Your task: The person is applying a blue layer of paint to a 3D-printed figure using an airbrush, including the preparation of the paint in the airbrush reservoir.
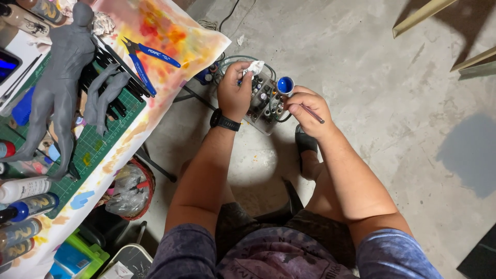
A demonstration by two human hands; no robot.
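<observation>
Airbrush (285, 86), blue cup, pinched in right hand (306, 108) fingers; left hand (235, 93) clamps white tissue (253, 67). One bottle tray (264, 101) beneath; one blue cutter (147, 58) left.

I'm in my hobby workshop: grey figures (59, 77) and blue cutters (142, 59) lie on a cutting mat (88, 150), paint bottles (23, 209) beside it.

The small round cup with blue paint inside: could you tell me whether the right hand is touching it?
Touching. The head view shows the right hand, which also holds a thin brush, with its fingertips against the small round cup of blue paint, no gap visible.
</observation>
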